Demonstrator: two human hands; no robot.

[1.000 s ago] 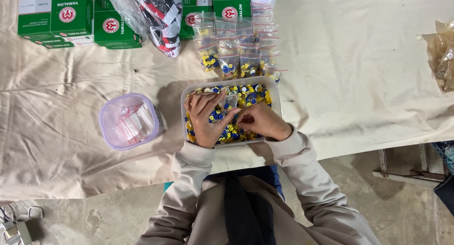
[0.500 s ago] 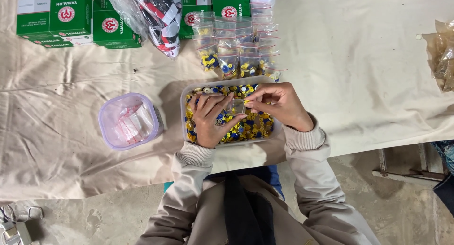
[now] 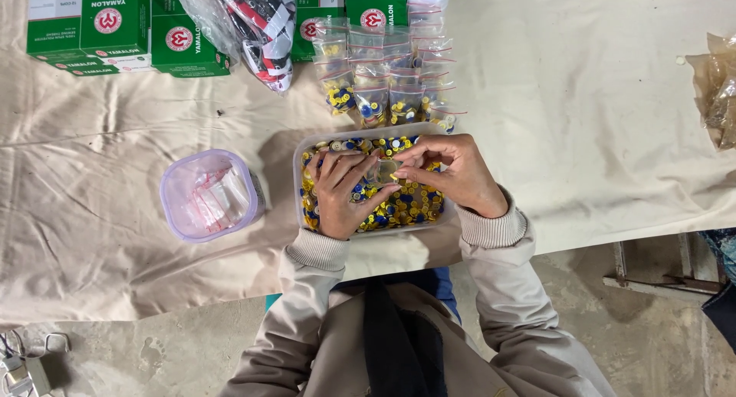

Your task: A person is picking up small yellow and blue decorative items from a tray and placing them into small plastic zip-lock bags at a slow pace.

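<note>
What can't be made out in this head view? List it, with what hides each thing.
- Small clear bag: held between the left hand and right hand; fingers hide most of it, contents unclear.
- Yellow and blue pieces in the tub: too small to tell their kind.
- Lilac tub: its cloudy cover blurs what is inside.
- Brown bag: cut off by the right edge.

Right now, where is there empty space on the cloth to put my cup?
The widest bare cloth lies right of the little filled bags, short of the crinkly plastic bag. Another patch sits left of the lilac tub, below the green boxes. It is crowded around the tub of beads, where the left hand and right hand meet.
</note>
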